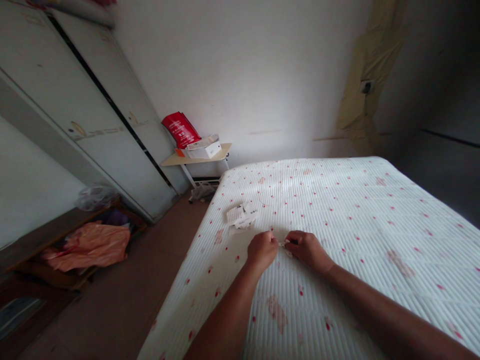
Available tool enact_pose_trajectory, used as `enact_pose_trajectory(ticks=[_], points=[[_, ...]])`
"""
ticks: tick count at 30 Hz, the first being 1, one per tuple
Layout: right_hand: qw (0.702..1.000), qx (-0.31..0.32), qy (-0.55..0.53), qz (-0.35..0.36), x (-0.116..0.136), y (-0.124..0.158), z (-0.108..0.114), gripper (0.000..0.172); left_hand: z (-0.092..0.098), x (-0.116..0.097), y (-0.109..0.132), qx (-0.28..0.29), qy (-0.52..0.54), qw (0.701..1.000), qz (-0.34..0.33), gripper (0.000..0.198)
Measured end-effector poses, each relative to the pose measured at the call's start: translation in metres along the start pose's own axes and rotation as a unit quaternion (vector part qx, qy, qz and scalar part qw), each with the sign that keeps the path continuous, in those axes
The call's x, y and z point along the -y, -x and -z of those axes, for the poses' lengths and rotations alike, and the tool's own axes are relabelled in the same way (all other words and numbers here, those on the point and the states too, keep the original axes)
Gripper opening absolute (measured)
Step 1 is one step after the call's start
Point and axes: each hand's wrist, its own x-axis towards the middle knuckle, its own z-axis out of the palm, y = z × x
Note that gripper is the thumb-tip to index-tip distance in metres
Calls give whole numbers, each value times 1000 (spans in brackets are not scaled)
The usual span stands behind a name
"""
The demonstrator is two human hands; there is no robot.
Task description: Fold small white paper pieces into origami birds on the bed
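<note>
Over the bed's middle, my left hand and my right hand are close together with fingers closed. A small whitish strip spans the short gap between them, pinched at both ends. It looks twisted or knotted, and its kind is too small to make out. A bit of it hangs below the right fingertips. Beyond my left hand, torn white paper pieces with printed text lie in a loose pile on the bedspread, which is white, ribbed and dotted with red.
A small table by the wall bears a red bag and a white box. On the left, an orange plastic bag lies on a low wooden shelf before a white wardrobe. The bed's left edge drops to brown floor.
</note>
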Motion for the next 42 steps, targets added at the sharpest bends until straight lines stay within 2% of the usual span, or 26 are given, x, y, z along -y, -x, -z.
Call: enact_pose_trajectory(ticks=[3, 7, 13, 16, 19, 25, 30, 34, 38, 42], points=[[1000, 1, 4, 0, 0, 0, 0, 16, 3, 0, -3, 19, -2, 1000, 0, 21], [1000, 9, 2, 0, 1, 0, 1, 16, 1, 1, -2, 15, -9, 1000, 2, 20], [1000, 8, -1, -6, -2, -1, 0, 16, -6, 7, 9, -59, 20, 995, -76, 17], [1000, 7, -2, -4, -5, -1, -1, 15, -7, 11, 14, -77, 24, 990, -115, 20], [1000, 2, 2, 0, -5, -2, -2, 16, -5, 11, 18, -80, -12, 987, -137, 25], [1000, 0, -8, 5, -4, -2, -1, 16, -5, 4, 22, -87, -103, 979, -151, 18], [1000, 2, -5, 1, -3, -2, -1, 16, -9, 1, 21, -99, -99, 983, -122, 19], [1000, 2, 5, 1, -4, -2, -2, 16, -12, 2, 17, -103, -18, 992, -63, 15], [1000, -3, 12, 11, -5, -1, -2, 17, -13, 4, 12, -100, 75, 991, -42, 13], [1000, -4, 12, 10, -5, -1, -2, 17, -13, 5, 12, -104, 79, 991, -31, 12]])
